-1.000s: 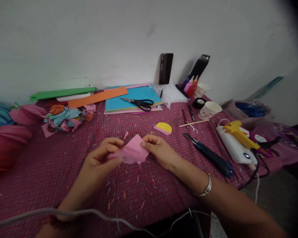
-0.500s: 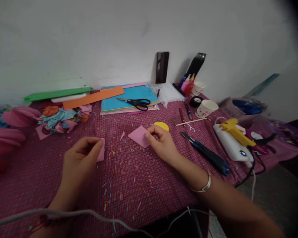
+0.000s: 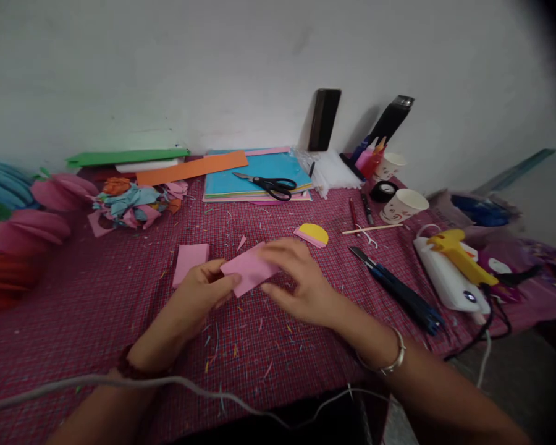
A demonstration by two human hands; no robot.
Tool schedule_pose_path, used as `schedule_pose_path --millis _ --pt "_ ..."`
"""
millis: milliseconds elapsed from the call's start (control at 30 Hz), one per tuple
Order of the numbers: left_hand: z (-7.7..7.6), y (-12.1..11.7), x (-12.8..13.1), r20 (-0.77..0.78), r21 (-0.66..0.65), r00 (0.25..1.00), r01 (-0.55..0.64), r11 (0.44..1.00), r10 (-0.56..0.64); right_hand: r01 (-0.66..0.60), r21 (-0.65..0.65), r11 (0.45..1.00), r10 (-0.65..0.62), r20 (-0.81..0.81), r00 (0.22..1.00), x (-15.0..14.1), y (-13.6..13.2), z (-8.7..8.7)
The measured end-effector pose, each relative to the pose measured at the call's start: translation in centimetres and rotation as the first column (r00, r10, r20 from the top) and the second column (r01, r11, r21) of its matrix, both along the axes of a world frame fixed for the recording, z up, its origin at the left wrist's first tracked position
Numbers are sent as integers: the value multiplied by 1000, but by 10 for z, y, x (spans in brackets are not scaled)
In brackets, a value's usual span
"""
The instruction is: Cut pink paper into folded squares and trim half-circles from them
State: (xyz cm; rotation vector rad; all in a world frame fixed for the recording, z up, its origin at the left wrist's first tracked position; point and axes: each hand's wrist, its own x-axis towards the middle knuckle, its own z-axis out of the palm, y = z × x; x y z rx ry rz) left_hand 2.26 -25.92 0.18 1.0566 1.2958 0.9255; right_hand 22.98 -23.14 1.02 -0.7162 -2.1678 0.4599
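My left hand [image 3: 204, 287] pinches the left end of a small pink paper piece [image 3: 245, 272], held above the checked tablecloth. At the paper's right end is my right hand [image 3: 301, 281], its thumb and fingers apart; the fingers reach over the paper's upper edge, and whether they touch it I cannot tell. A pink paper rectangle [image 3: 191, 259], perhaps a stack, lies just behind my left hand. Beyond my right hand rests a yellow rounded paper piece [image 3: 315, 232] with a pink strip along its front edge. A thin pink triangular scrap [image 3: 241, 242] lies behind the held paper.
Black scissors [image 3: 271, 184] lie on blue sheets [image 3: 222, 179] near the wall. At right are a blue box cutter [image 3: 398, 293], a paper cup [image 3: 405, 207] and a yellow glue gun [image 3: 463, 256]. Paper scraps [image 3: 134, 201] and pink paper ornaments [image 3: 25, 228] sit left. A cable [image 3: 180, 382] crosses in front.
My hands have come together at the pink paper. The left has moved right, taking its left end, and the right hand's fingers have spread. The view has shifted slightly left.
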Motion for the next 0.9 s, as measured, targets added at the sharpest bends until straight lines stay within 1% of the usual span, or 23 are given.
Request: schedule_pose_path --millis 33,67,100,133,167,200,233,300,367,400,467,533,567,600,633,667,700,733,767,800,833,867,900 --pt "0 1 -2 -120 121 993 27 992 -12 37 -122 992 -46 -71 996 2 3 0" --pt "0 2 -5 -240 239 971 74 968 -15 58 -244 968 -88 -115 989 4 6 0" --pt "0 3 -7 -345 338 938 133 932 -9 59 -350 935 -110 -128 986 5 10 -1" --pt "0 4 -8 -425 416 905 188 889 7 44 -430 902 -106 -121 987 7 13 -3" --pt "0 5 -9 -480 472 877 235 850 25 23 -483 875 -82 -102 991 7 15 -5" --pt "-1 6 -10 -522 505 853 277 818 34 0 -507 862 -50 -83 995 8 17 -8" --pt "-2 6 -10 -553 523 832 309 794 40 -13 -506 862 -23 -66 998 7 19 -10" --pt "-4 7 -9 -594 542 802 343 767 61 -15 -441 898 3 -27 1000 6 20 -15" --pt "-7 8 -8 -619 541 782 349 765 80 -5 -365 931 15 23 1000 3 20 -20" --pt "-9 8 -7 -633 529 770 351 773 84 0 -343 939 21 57 998 2 20 -23" --pt "-12 10 -5 -664 482 745 366 796 61 9 -337 942 36 129 991 0 20 -27" --pt "-15 12 -3 -675 434 738 368 822 25 16 -350 937 50 177 983 -2 19 -30" --pt "-15 12 -1 -660 414 751 349 840 13 21 -359 933 48 181 982 -2 19 -31" --pt "-15 12 0 -622 392 783 310 866 1 34 -382 924 32 166 986 -3 19 -31" --pt "-13 12 1 -552 358 834 246 901 -8 50 -435 899 9 133 991 -3 19 -30" --pt "-12 11 2 -434 297 901 155 942 -11 53 -529 847 -13 79 997 -3 19 -29" --pt "-9 10 2 -280 209 960 64 976 -3 27 -652 758 -30 7 1000 -3 19 -28" --pt "-6 8 3 -120 111 993 -8 994 22 -32 -778 627 -48 -80 996 -3 19 -26" --pt "-3 7 3 15 23 999 -50 999 49 -121 -874 471 -66 -171 983 -3 19 -25" --pt "0 7 3 116 -43 991 -65 997 69 -218 -924 315 -87 -257 962 -3 19 -24" --pt "3 6 2 185 -84 980 -59 995 74 -306 -934 185 -111 -329 938 -3 19 -24" --pt "6 6 2 229 -107 971 -38 994 61 -371 -924 91 -137 -381 914 -4 19 -23" --pt "8 6 3 263 -119 964 -11 993 42 -415 -909 28 -162 -414 896 -4 19 -23"
